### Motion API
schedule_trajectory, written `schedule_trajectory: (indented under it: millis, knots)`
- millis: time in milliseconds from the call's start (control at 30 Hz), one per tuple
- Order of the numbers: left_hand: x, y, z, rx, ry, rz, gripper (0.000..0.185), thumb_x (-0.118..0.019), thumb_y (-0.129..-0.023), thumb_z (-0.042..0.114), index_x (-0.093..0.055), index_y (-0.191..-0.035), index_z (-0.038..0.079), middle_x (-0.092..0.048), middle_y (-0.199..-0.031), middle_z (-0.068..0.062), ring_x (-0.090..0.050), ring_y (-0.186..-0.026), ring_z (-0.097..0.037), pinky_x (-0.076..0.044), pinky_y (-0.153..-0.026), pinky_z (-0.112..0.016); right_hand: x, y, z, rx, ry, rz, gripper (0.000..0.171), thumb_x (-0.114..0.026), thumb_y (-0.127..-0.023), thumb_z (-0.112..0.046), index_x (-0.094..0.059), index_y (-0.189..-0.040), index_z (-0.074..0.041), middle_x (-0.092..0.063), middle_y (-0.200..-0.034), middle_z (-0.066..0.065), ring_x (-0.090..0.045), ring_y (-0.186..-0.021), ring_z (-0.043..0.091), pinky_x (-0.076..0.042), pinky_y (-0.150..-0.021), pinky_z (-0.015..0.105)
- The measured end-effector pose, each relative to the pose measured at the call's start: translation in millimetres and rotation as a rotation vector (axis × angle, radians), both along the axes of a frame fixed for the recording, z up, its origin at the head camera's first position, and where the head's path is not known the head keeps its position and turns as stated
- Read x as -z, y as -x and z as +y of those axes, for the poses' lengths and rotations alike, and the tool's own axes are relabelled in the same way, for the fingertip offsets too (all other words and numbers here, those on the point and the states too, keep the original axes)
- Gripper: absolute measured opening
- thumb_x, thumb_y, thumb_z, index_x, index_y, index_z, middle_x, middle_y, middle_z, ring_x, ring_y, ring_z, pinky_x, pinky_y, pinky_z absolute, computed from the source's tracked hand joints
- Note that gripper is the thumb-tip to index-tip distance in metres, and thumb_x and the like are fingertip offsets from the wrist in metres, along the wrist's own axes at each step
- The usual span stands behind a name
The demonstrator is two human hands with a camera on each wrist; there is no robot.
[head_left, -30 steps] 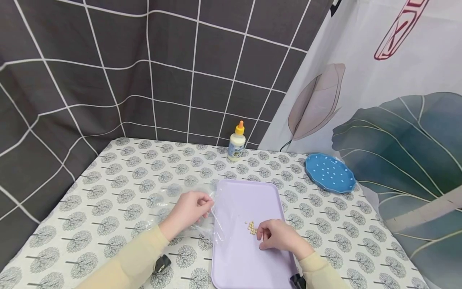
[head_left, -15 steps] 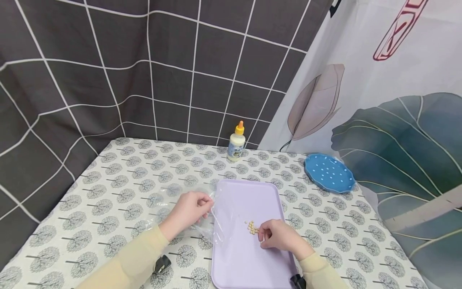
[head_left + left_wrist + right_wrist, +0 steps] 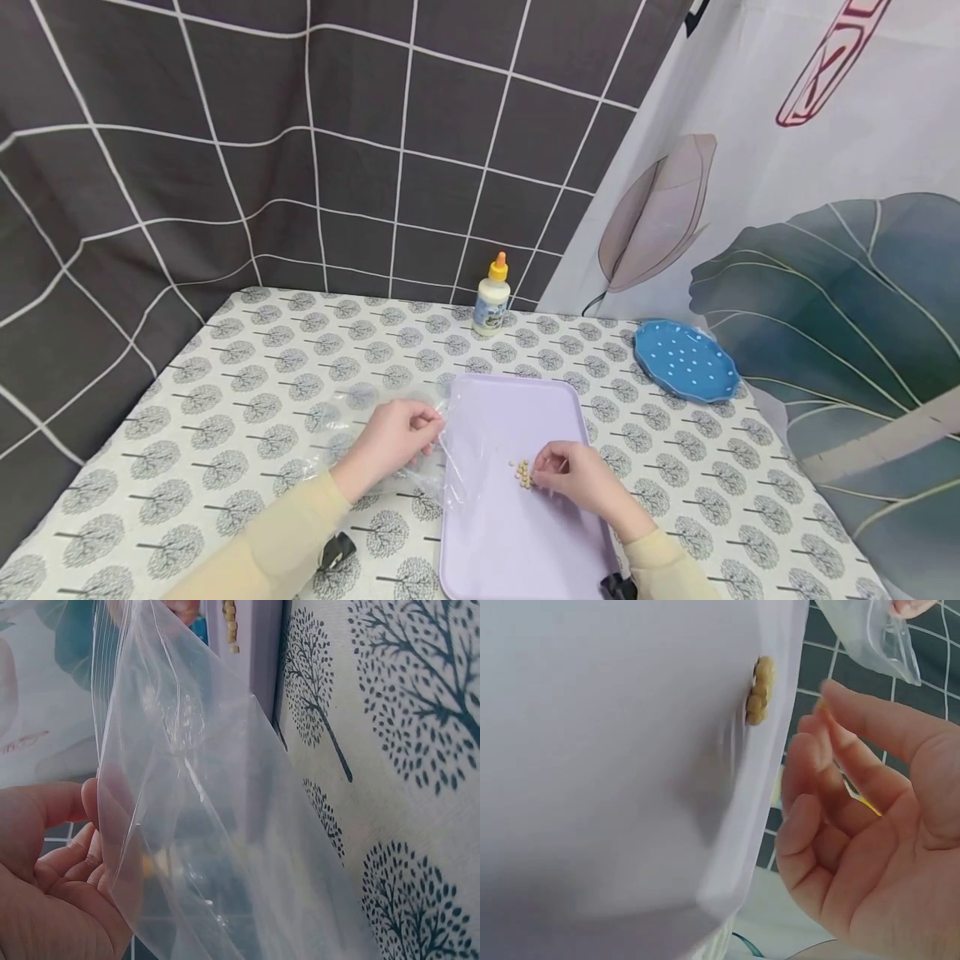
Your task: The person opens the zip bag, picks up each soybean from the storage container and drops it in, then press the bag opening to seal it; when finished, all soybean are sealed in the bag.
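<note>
Head view: glue bottle (image 3: 491, 296) and blue plate (image 3: 686, 361) stand beyond tray (image 3: 517, 533).

Clear plastic bag (image 3: 405, 442), zip-top, crumpled and limp, open edge lifted; lies just left of the lavender tray (image 3: 525, 533), its right edge overlapping the tray's left rim. Left hand (image 3: 393, 437) pinches the bag's upper edge between thumb and fingers. Small tan beans (image 3: 522, 473), round, bunched in a tight cluster on the tray's flat floor, about mid-tray, right of the bag. Right hand (image 3: 573, 477) sits over the tray touching the cluster's right side, fingers curled, one bean pinched at the fingertips (image 3: 823, 705).
</note>
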State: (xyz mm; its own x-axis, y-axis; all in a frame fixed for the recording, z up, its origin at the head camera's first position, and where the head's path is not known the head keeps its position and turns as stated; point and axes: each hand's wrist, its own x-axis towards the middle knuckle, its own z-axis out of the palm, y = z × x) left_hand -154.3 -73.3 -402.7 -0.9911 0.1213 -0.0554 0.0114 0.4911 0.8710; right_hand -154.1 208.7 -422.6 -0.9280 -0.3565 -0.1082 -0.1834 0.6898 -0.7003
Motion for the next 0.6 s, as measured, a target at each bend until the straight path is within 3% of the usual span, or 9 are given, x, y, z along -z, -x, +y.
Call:
schedule_trajectory:
  millis: [233,600]
  knots:
    - [3.5,0.6,2,0.007,0.004,0.009,0.01,-0.065,-0.089,0.016,-0.068,-0.093,0.007,-0.066,-0.072,-0.006,-0.055,-0.049,-0.015,-0.049,-0.041,-0.021,-0.6,1.2,-6,0.065,0.058,0.023,0.01,-0.073,-0.081,-0.016,-0.065,-0.086,-0.012,-0.059,-0.068,-0.004,-0.051,-0.058,0.009,-0.046,-0.051,0.021]
    - [7.0,1.5,4,0.003,-0.007,0.006,0.009,-0.064,-0.089,0.014,-0.067,-0.093,0.007,-0.064,-0.068,0.0,-0.06,-0.054,-0.015,-0.052,-0.046,-0.023,0.9,1.0,-18,-0.005,0.166,0.037,0.01,-0.073,-0.081,-0.013,-0.066,-0.088,-0.009,-0.063,-0.072,0.0,-0.054,-0.059,0.008,-0.049,-0.051,0.02]
